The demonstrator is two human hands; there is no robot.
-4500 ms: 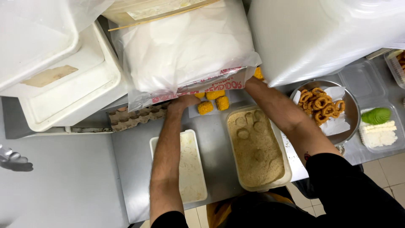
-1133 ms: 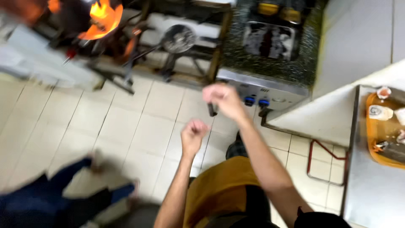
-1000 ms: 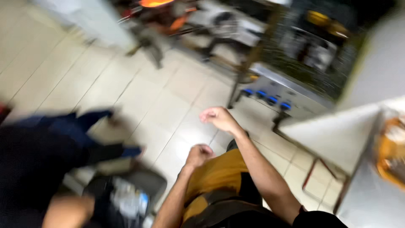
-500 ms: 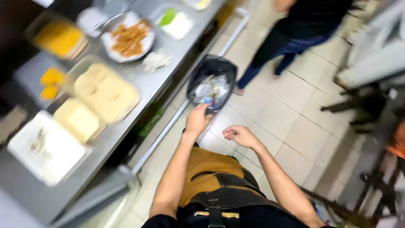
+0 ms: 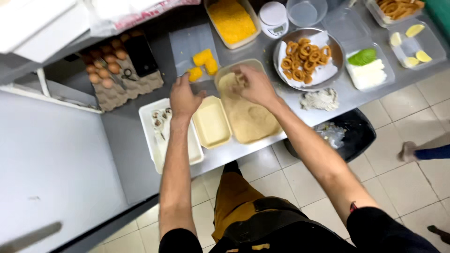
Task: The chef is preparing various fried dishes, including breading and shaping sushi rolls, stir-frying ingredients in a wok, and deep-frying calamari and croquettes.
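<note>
My right hand (image 5: pixel 253 85) hovers over the far end of a tan breadcrumb tray (image 5: pixel 255 122), fingers curled and blurred, so I cannot tell if it holds anything. My left hand (image 5: pixel 183 96) is spread open, palm down, above the gap between a cream batter tray (image 5: pixel 212 122) and a white tray (image 5: pixel 159 140) with a few pale rings in it. Just beyond my left fingers lie three yellow breaded pieces (image 5: pixel 202 63) on a white sheet.
A metal bowl of fried rings (image 5: pixel 307 56), a container of yellow crumbs (image 5: pixel 232 18), a small scale (image 5: pixel 274 16) and garnish trays (image 5: pixel 368 70) stand on the steel counter. An egg carton (image 5: pixel 112 77) sits left. A black bin (image 5: pixel 349 136) and another person's foot (image 5: pixel 415 152) are on the floor.
The view has swung from the tiled floor and bin back to the counter. My hands, which were at the bin, are now over the trays.
</note>
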